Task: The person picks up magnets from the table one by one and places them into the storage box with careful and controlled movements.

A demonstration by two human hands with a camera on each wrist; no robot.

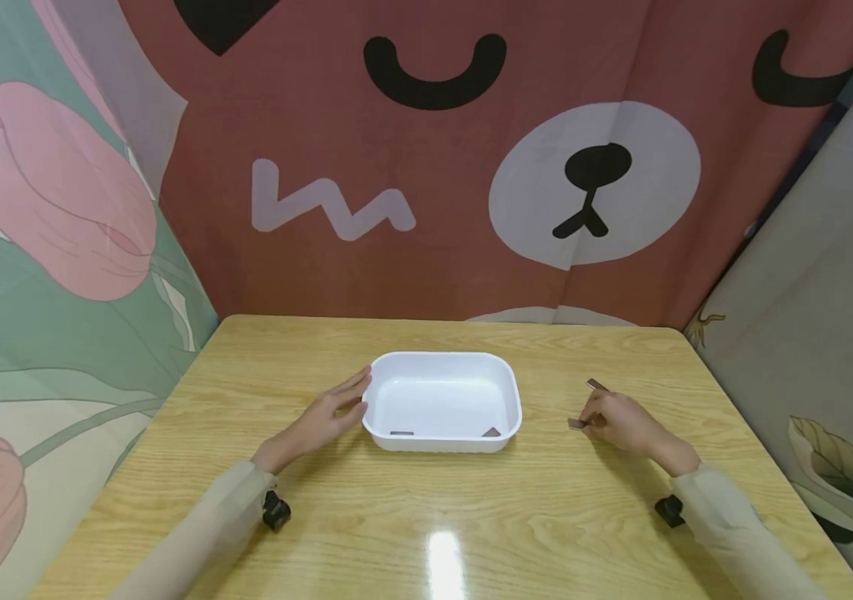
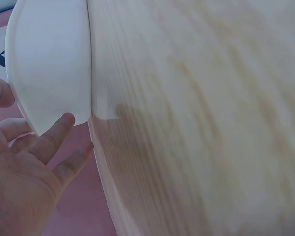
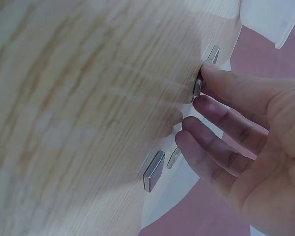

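The white tray (image 1: 441, 444) stands near the middle of the wooden table (image 1: 366, 517), w/ its opening up. The person's L hand (image 1: 321, 419) is at the tray's 9 o'clk; its fingers are spread, almost straight, and touch the tray w/o curling round it. Inside, a flat pc. (image 1: 401, 433) is at 7 o'clk and a dark corner pc. (image 1: 491, 432) at 5 o'clk, both by the near wall. The R hand (image 1: 625, 423) is at the tray's 3 o'clk, well apart from it; thumb and forefinger pinch a small metal pc. (image 3: 198, 87), partly hidden, while the other fingers are loosely bent. In the R wrist view, a thick metal block (image 3: 154, 173) and a thin strip (image 3: 173, 158) are at approx. 7 o'clk from these fingertips. Behind the table, at 12 o'clk, hangs a red-brown curtain (image 1: 321, 275).
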